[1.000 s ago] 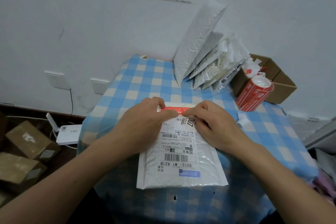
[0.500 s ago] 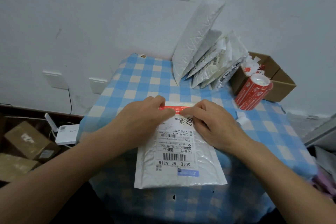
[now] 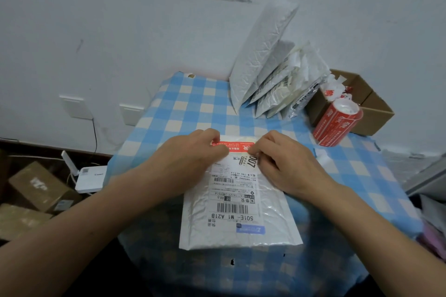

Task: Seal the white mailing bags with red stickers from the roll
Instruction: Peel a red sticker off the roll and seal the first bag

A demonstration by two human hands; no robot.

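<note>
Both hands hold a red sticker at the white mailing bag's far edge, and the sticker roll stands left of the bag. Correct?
No: the head view shows the sticker roll right of the white mailing bag, against the cardboard box. The left hand and right hand do hold the red sticker at its far edge.

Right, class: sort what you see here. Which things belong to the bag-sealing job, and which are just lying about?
Job: flat mailing bag, red sticker, sticker roll, leaning bags, left hand, right hand.
Lying about: router, wall sockets, floor boxes.
</note>
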